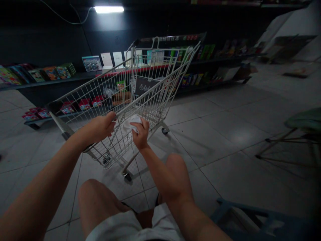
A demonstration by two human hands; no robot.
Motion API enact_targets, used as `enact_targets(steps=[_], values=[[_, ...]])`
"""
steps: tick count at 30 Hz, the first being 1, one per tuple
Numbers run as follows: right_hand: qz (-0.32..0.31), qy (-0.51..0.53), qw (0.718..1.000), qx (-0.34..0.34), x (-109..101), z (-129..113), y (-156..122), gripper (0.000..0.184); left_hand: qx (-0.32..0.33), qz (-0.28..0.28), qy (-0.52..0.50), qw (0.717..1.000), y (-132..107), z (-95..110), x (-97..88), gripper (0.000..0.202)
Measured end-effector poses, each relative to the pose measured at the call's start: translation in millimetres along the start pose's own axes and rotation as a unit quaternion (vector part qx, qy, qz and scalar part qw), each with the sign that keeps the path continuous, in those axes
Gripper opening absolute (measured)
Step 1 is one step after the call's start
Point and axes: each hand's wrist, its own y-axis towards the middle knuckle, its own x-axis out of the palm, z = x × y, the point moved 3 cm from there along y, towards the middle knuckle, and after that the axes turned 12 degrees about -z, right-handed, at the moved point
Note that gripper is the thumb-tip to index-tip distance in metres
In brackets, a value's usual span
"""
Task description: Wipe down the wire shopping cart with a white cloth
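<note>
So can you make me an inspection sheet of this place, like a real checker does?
surface: grey tiled floor, dim light
job's things: shopping cart, white wire; white cloth
clutter: blue crate and green stool, both at the right
grippers: left hand, fingers wrapped on the cart's rim; right hand holds the cloth on the wires
cables: thin wire running to a lamp
surroundings: low shelves of boxes, dark wall
</note>
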Motion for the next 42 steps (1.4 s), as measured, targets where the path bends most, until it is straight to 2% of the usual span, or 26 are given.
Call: enact_targets(steps=[2, 7, 9, 11, 15, 17, 18, 19, 21, 23, 25, 27, 28, 31, 34, 36, 38, 40, 42], values=[[-0.02, -0.016, 1.0, -0.002, 7, -1, -4, 0.024, 0.002, 0.002, 0.004, 1.0, 0, -1, -0.1, 0.014], [-0.129, 0.017, 0.989, 0.07, 31, 13, -85, 0.026, 0.01, 0.013, 0.006, 1.0, -2, -7, -2.0, 0.015], [-0.129, 0.022, 0.987, 0.096, 27, 25, -94, 0.026, 0.019, 0.006, -0.012, 1.0, -3, -14, -2.0, 0.017], [-0.074, 0.016, 0.991, 0.112, 11, 41, -72, 0.026, 0.03, 0.005, -0.031, 0.999, -4, -24, -1.8, 0.02], [0.089, 0.009, 0.987, 0.132, -23, 68, 15, 0.033, 0.046, 0.014, -0.052, 0.997, -6, -44, -0.8, 0.026], [0.099, 0.017, 0.983, 0.152, -18, 67, 41, 0.035, 0.048, 0.015, -0.056, 0.997, -8, -50, -0.3, 0.027], [0.093, 0.022, 0.982, 0.165, -9, 61, 43, 0.036, 0.049, 0.014, -0.059, 0.997, -9, -52, -0.1, 0.027], [0.083, 0.028, 0.981, 0.175, 4, 53, 37, 0.035, 0.05, 0.012, -0.062, 0.997, -10, -54, -0.1, 0.027], [0.054, 0.042, 0.983, 0.173, 37, 30, 9, 0.031, 0.051, 0.004, -0.067, 0.996, -14, -55, -0.3, 0.027], [0.003, 0.055, 0.988, 0.141, 68, 7, -28, 0.027, 0.045, 0.004, -0.071, 0.996, -17, -58, -1.0, 0.027], [-0.065, 0.068, 0.991, 0.098, 87, -7, -59, 0.025, 0.037, 0.012, -0.071, 0.997, -21, -63, -1.4, 0.028], [-0.102, 0.088, 0.988, 0.08, 87, -1, -75, 0.025, 0.038, 0.015, -0.077, 0.996, -24, -69, -0.3, 0.03], [-0.094, 0.1, 0.986, 0.097, 81, 9, -77, 0.024, 0.042, 0.011, -0.082, 0.996, -25, -72, 1.1, 0.03], [-0.007, 0.118, 0.973, 0.2, 58, 51, -66, 0.026, 0.048, 0.001, -0.09, 0.995, -27, -78, 5.1, 0.028], [0.046, 0.112, 0.955, 0.271, 59, 72, -57, 0.034, 0.046, 0.005, -0.082, 0.996, -29, -78, 6.7, 0.027], [0.059, 0.116, 0.945, 0.302, 73, 64, -65, 0.037, 0.049, 0.007, -0.083, 0.995, -30, -76, 6.6, 0.026], [0.051, 0.128, 0.94, 0.312, 90, 45, -83, 0.036, 0.051, 0.008, -0.083, 0.995, -31, -72, 6.2, 0.025], [0.013, 0.155, 0.944, 0.29, 100, 25, -102, 0.031, 0.05, 0.01, -0.076, 0.996, -33, -71, 5.8, 0.024], [-0.023, 0.181, 0.948, 0.26, 98, 16, -114, 0.024, 0.05, 0.011, -0.07, 0.996, -34, -70, 5.7, 0.024]])
